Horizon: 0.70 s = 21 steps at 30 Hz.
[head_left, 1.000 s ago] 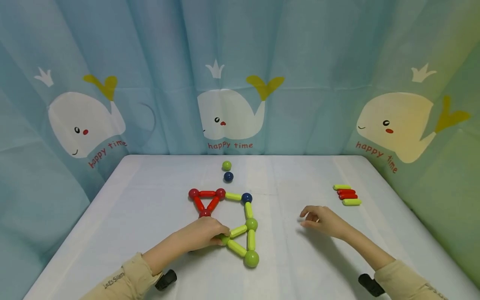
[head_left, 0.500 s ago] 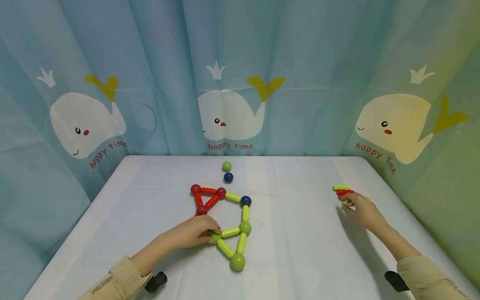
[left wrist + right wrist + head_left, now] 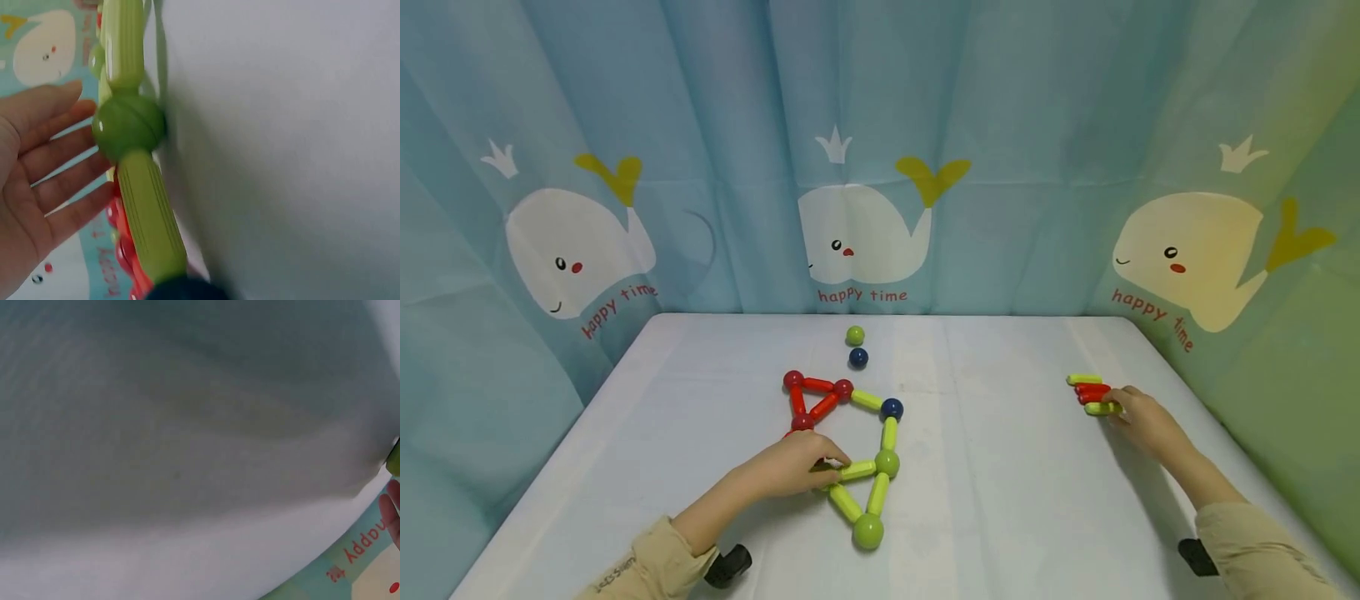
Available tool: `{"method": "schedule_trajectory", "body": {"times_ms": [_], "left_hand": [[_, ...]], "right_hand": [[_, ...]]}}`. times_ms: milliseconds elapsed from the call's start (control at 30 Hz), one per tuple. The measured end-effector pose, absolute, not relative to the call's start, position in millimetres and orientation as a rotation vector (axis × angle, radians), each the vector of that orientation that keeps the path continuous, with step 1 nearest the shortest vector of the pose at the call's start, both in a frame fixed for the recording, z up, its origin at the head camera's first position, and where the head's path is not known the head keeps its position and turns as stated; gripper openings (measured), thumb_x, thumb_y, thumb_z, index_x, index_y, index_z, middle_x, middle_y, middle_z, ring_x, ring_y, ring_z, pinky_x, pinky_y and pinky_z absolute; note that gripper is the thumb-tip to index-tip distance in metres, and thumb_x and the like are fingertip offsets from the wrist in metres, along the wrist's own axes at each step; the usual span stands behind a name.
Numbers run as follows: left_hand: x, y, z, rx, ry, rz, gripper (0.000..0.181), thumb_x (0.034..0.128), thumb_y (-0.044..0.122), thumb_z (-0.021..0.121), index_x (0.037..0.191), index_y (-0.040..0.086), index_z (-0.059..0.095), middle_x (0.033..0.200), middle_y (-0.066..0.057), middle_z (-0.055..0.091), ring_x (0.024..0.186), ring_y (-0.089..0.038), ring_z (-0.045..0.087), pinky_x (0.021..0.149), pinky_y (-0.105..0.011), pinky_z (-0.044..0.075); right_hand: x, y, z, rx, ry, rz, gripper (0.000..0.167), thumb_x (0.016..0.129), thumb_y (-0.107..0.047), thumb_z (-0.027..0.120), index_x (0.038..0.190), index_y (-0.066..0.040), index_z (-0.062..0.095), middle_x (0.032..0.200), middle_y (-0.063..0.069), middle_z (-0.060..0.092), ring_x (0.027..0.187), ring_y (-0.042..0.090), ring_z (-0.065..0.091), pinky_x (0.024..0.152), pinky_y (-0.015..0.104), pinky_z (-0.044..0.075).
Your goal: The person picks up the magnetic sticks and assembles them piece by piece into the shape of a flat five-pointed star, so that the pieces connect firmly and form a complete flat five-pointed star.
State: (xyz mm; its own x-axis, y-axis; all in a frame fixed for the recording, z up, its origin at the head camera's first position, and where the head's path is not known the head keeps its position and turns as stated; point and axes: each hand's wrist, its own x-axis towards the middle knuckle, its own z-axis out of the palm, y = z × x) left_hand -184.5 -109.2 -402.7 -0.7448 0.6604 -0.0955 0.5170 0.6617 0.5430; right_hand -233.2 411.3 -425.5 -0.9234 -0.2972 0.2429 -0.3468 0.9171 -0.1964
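Four sticks [image 3: 1090, 389] right of my joined-up frame [image 3: 887, 463], two balls [image 3: 858, 358] behind, look unused; left hand [image 3: 795, 462] loosely outstretched against it, can't tell if right hand [image 3: 1144, 422] grips.

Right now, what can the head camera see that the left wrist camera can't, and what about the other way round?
Only the head view shows the right hand and, beside it, a row of two glossy red rods and two yellow-green rods. Only the left wrist view shows the palm side of the left hand and fine grooves along a joined yellow-green rod. Both show the left hand, shiny green balls, joined red pieces, the white table and the light blue curtain with whales.
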Motion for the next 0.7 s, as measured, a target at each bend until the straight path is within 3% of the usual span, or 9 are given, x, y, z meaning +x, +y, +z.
{"method": "schedule_trajectory", "body": {"times_ms": [200, 467, 700], "left_hand": [[-180, -79, -408, 0.877, 2.638, 0.817, 0.025, 0.0895, 0.019, 0.064, 0.112, 0.011, 0.069, 0.105, 0.001, 0.071, 0.092, -0.008, 0.063, 0.081, -0.022, 0.051], [-181, -47, -418, 0.737, 2.744, 0.929, 0.023, 0.0837, 0.020, 0.071, 0.105, 0.011, 0.071, 0.099, 0.000, 0.069, 0.089, -0.011, 0.062, 0.076, -0.023, 0.051], [-183, -39, -421, 0.690, 2.785, 0.973, 0.017, 0.0798, 0.017, 0.075, 0.094, 0.008, 0.072, 0.091, 0.000, 0.068, 0.079, -0.007, 0.061, 0.069, -0.016, 0.049]], "right_hand": [[-237, 410, -427, 0.486, -2.867, 0.268, 0.023, 0.070, 0.012, 0.069, 0.090, 0.009, 0.059, 0.080, 0.017, 0.056, 0.069, 0.030, 0.057, 0.063, 0.047, 0.049], [-238, 408, -429, 0.514, -2.856, 0.192, 0.023, 0.069, 0.009, 0.073, 0.085, 0.004, 0.058, 0.076, 0.014, 0.055, 0.066, 0.028, 0.057, 0.059, 0.044, 0.049], [-238, 407, -425, 0.549, -2.882, 0.150, 0.020, 0.071, 0.006, 0.073, 0.083, 0.002, 0.057, 0.076, 0.011, 0.058, 0.067, 0.027, 0.058, 0.060, 0.044, 0.049]]}}
